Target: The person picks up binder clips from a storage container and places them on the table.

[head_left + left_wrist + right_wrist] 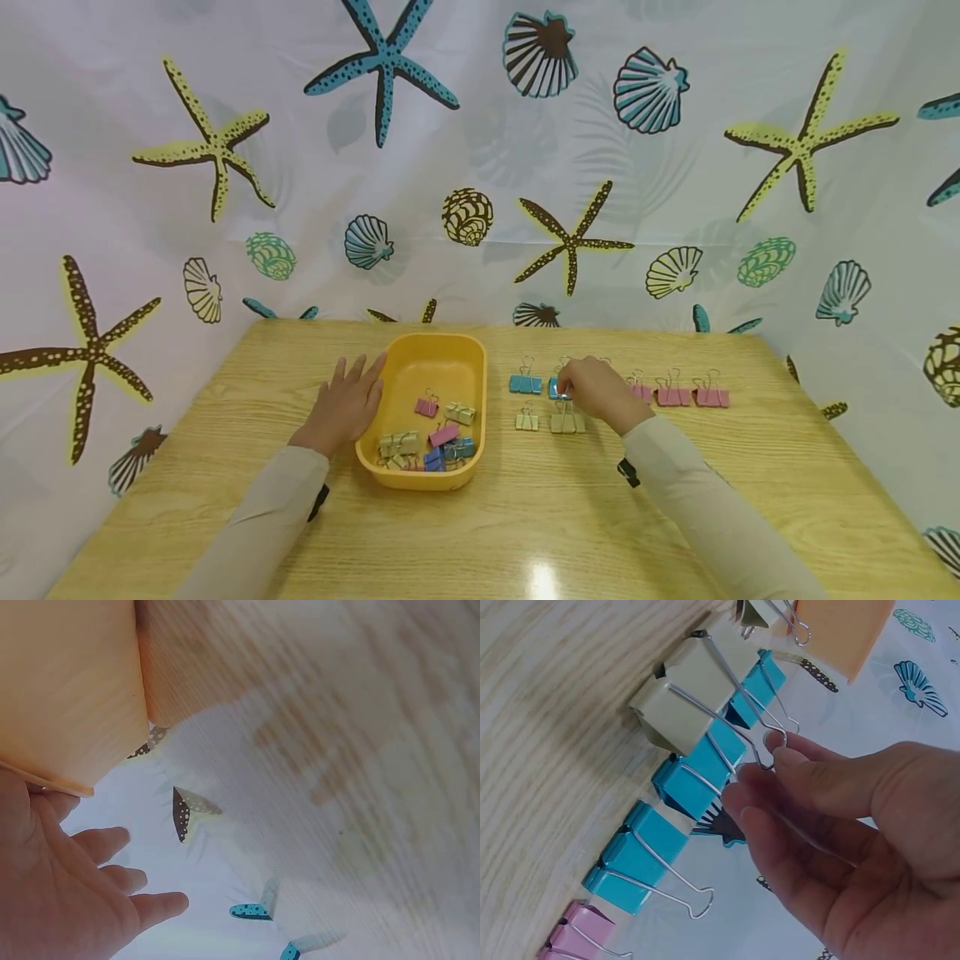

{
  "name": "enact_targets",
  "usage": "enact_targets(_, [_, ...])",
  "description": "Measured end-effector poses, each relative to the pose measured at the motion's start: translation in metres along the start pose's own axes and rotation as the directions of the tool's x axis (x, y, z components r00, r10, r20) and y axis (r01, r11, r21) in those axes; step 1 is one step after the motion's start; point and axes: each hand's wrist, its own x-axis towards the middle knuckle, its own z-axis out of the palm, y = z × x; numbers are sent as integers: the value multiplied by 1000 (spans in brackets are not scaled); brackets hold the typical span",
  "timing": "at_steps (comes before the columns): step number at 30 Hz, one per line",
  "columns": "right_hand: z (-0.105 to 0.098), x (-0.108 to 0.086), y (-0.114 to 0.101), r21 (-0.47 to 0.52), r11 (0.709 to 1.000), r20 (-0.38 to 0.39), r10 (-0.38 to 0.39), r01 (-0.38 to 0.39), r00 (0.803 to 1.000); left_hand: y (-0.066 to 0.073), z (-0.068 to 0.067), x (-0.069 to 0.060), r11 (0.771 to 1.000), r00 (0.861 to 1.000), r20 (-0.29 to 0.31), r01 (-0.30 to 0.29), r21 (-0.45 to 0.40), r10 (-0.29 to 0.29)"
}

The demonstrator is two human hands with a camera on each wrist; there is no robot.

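Observation:
My right hand [603, 393] pinches the wire handle of a large beige binder clip [686, 701] between thumb and fingertips. That clip stands on the table in front of a row of blue binder clips [525, 384]; one of these is mostly hidden by the hand in the head view. A smaller beige binder clip [527, 422] stands to its left. My left hand [347, 406], fingers extended, rests at the left rim of a yellow tray [480, 400]. Inside the tray lie several mixed clips, among them a pink binder clip [427, 407].
Pink binder clips [672, 396] continue the row to the right of my right hand. The wooden table [600, 533] ends at a white curtain [465, 283] printed with starfish and shells, which also hangs along both sides.

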Motion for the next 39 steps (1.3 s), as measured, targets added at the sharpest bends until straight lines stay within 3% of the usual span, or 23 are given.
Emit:
enact_targets(6, [-7,-3,-10,-80,997,-26,4,-6,1000,0,0,0,1000,1000,-11,-5,19,5])
enact_targets(11, [-15,-4,-33,-107,994,-51,2,-7,999,0,0,0,1000,1000,-8,-8,11,8])
enact_targets(20, [-41,1,-106,-72,982,-101,-184,177,978,1,0,-2,1000,1000,1,4,-4,-4])
enact_targets(26, [-53,16,-154,-61,961,-42,-273,270,961,3,-3,-2,1000,1000,19,14,-15,-14])
enact_targets(31, [-51,33,-181,-46,945,-4,-323,323,946,7,-4,-2,1000,1000,17,15,-13,-15])
enact_targets(35, [-40,53,-190,-21,952,34,-304,305,952,6,-2,0,1000,1000,-2,4,-1,-4])
enact_targets(39, [-26,76,-192,14,974,96,-228,228,969,3,-1,0,1000,1000,3,1,0,-1])
